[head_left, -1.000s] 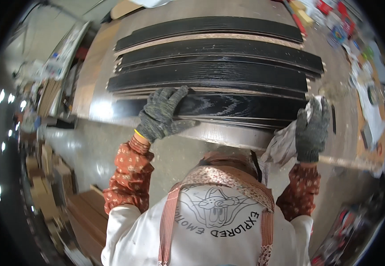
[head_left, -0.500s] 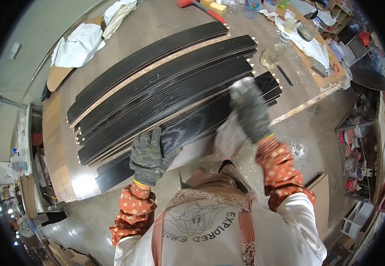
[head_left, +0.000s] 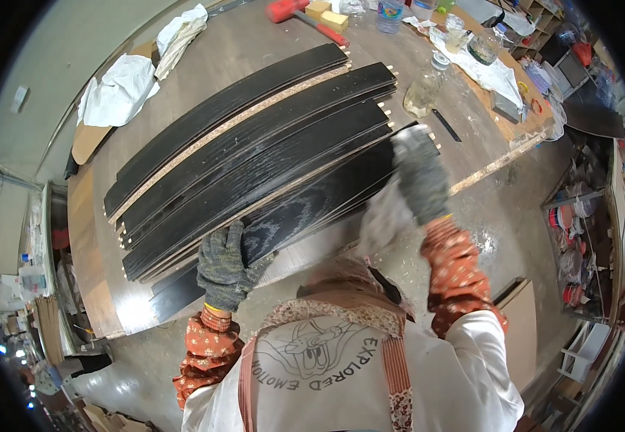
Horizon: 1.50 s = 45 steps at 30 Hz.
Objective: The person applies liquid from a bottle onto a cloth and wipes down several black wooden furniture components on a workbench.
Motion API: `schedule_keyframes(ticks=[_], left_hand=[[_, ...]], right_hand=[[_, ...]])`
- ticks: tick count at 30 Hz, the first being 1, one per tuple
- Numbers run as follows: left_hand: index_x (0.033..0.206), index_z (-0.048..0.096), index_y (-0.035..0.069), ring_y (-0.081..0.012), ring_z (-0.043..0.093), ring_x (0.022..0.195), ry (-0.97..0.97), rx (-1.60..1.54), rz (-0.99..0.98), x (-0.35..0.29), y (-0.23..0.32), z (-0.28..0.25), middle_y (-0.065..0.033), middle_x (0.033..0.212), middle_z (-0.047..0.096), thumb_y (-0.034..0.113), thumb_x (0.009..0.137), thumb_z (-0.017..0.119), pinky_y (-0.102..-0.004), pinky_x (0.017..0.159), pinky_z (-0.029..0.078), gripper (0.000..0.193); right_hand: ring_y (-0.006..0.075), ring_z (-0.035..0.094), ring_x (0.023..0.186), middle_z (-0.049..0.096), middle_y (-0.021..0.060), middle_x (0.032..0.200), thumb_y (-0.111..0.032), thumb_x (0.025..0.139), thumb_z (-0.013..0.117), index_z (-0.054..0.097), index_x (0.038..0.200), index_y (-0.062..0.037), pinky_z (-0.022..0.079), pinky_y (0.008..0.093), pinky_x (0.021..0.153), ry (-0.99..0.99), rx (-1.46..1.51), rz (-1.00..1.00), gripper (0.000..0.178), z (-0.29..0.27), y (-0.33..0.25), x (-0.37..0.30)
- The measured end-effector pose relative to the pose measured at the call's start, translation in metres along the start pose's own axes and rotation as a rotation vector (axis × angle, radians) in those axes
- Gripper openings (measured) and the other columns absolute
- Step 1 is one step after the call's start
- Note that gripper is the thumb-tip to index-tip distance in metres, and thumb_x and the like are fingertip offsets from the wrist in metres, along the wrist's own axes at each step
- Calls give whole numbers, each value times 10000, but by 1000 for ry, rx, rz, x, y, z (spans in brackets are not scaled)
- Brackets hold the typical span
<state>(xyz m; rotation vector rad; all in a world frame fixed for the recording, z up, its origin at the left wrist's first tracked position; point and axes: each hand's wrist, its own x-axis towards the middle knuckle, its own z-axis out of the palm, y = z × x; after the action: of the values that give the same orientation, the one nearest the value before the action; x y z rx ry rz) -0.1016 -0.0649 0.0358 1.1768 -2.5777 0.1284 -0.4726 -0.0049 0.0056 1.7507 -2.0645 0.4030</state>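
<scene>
Black wood-grained boards [head_left: 255,155] lie side by side on a brown table, with pale dowels at their ends. My left hand [head_left: 225,270], in a grey knitted glove, grips the nearest black board [head_left: 291,205] toward its left end. That board is tilted, its grain facing up. At the board's right end, my right hand [head_left: 420,176] wears a matching glove and presses a whitish cloth [head_left: 384,216] to it. The cloth hangs below the hand and is smeared by motion. My right fingertips are pale and partly blurred.
A red-headed mallet [head_left: 284,10] lies at the table's far side beside yellow sponges [head_left: 334,21]. Past the boards' right ends stand a clear bottle [head_left: 425,86] and a thin black strip [head_left: 446,125]. White cloths [head_left: 119,90] lie far left. The table edge [head_left: 500,163] runs at right.
My right hand has shifted a little right relative to the view with the cloth, over the board's right end. My left hand keeps its grip. The whole view has shifted slightly.
</scene>
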Motion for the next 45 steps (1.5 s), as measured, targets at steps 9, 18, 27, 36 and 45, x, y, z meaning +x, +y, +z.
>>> schedule_keyframes(ticks=[9,18,27,36,45], left_hand=[[1296,508,68,-350,520,1084,70,-9,51,6,6,-8,-169,1178,542,552,689,729,-471,955,395,807],[1221,565,33,-365,521,1115,248,-30,-371,-42,-33,-10,-194,1171,574,354,834,637,-468,980,379,507],[1173,593,36,-332,527,1119,445,260,-846,-117,-26,-15,-166,1164,595,231,917,572,-423,988,387,322],[1144,628,73,-326,549,1109,529,274,-913,-132,-7,-16,-145,1145,614,217,816,684,-430,979,399,363],[1174,641,129,-345,513,1153,328,176,-603,-90,9,-22,-157,1218,566,230,790,698,-466,1028,362,401]], right_hand=[[229,548,1103,579,138,1201,-284,910,588,503,1279,-32,417,339,955,438,482,497,454,-58,144,36],[269,495,1221,530,153,1300,-153,943,521,521,1275,-41,383,348,1022,257,280,-268,351,-45,137,161],[359,393,1283,435,183,1364,-68,669,743,410,1377,-156,338,410,1075,-294,97,-253,788,-21,142,175],[264,531,1168,576,142,1236,27,642,721,451,1330,-43,389,331,1020,-503,362,-114,742,-13,186,186],[256,523,1171,548,170,1258,-15,803,670,429,1336,-41,443,361,988,170,1402,507,586,-16,228,107]])
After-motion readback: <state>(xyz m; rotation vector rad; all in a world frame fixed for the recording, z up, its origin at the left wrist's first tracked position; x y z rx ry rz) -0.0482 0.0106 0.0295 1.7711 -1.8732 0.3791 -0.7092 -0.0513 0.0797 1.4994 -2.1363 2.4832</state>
